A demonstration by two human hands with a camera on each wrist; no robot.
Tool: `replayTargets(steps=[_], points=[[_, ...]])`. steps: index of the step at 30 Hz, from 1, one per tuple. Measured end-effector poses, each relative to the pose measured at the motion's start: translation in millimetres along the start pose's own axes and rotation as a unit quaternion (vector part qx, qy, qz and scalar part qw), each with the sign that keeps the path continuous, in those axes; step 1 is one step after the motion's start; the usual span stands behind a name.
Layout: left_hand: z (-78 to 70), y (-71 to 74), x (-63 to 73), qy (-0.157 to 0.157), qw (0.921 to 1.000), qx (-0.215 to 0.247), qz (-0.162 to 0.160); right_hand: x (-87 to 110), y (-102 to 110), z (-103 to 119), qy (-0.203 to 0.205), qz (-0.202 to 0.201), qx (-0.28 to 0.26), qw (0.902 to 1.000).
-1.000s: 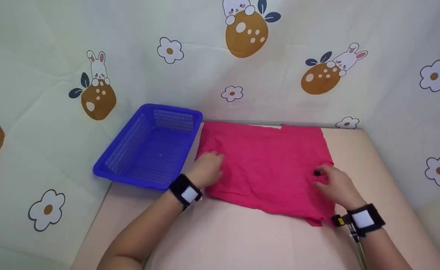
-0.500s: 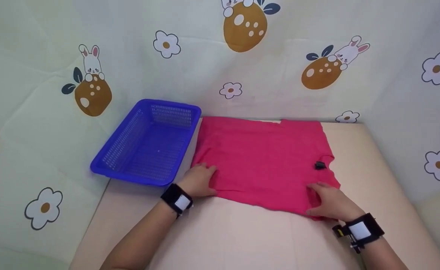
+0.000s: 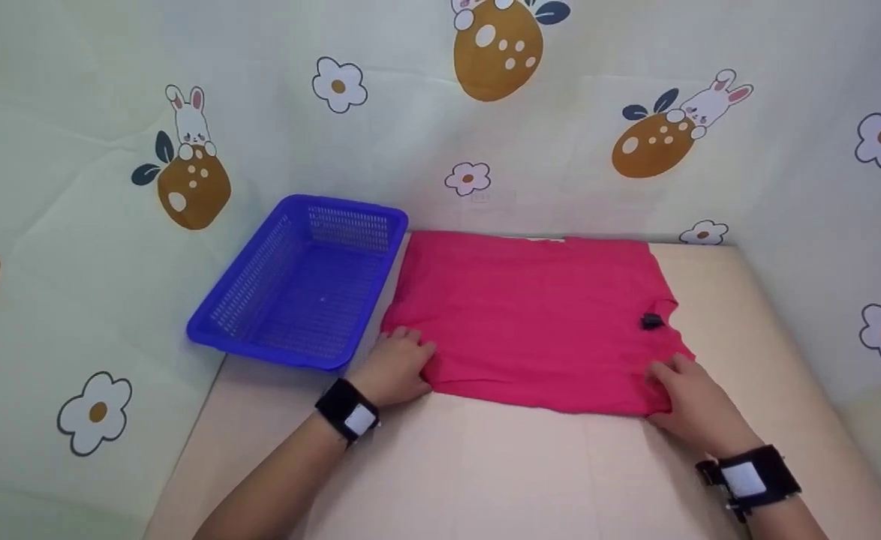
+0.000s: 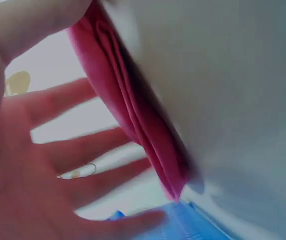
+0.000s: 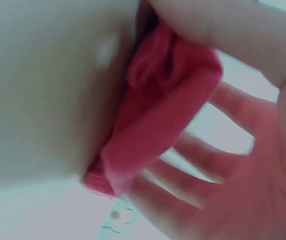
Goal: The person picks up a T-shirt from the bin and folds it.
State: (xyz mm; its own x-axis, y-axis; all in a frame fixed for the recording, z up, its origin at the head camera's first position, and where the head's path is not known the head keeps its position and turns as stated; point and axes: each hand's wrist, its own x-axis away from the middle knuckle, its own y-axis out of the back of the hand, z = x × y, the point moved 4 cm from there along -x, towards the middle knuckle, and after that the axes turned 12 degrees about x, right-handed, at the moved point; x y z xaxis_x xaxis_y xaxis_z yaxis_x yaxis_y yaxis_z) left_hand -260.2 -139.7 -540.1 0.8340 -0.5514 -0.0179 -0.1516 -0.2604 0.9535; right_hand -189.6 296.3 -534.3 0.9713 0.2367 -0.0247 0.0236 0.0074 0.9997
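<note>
The left hand [image 3: 392, 371] and right hand [image 3: 699, 401] rest, fingers wide, at the near corners of the flat, crimson-pink, rectangular fabric [image 3: 523, 315] between them — uneven tugging could, I think, wrinkle it, or jolt the small, blocky black object [image 3: 651, 321] beyond the right hand

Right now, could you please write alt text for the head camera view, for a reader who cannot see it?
A person's left hand and right hand touch the near corners of a pink cloth lying on a pale table. A blue basket stands to its left; a small black object lies near its right edge.
</note>
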Motion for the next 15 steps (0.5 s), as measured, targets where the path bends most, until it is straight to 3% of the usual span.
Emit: replayTargets(steps=[4, 9, 15], points=[[-14.0, -7.7, -3.7, -0.044, 0.9990, -0.008, -0.002, 11.2, 8, 5, -0.011, -0.042, 0.047, 0.9980], [-14.8, -9.7, -11.2, -0.058, 0.9983, -0.003, 0.005, 10.5, 7, 4, -0.029, -0.039, 0.013, 0.9988], [-11.0, -3.2, -13.4, -0.065, 0.9969, 0.024, -0.036, 5.7, -8, 10, -0.013, -0.066, -0.019, 0.9975]])
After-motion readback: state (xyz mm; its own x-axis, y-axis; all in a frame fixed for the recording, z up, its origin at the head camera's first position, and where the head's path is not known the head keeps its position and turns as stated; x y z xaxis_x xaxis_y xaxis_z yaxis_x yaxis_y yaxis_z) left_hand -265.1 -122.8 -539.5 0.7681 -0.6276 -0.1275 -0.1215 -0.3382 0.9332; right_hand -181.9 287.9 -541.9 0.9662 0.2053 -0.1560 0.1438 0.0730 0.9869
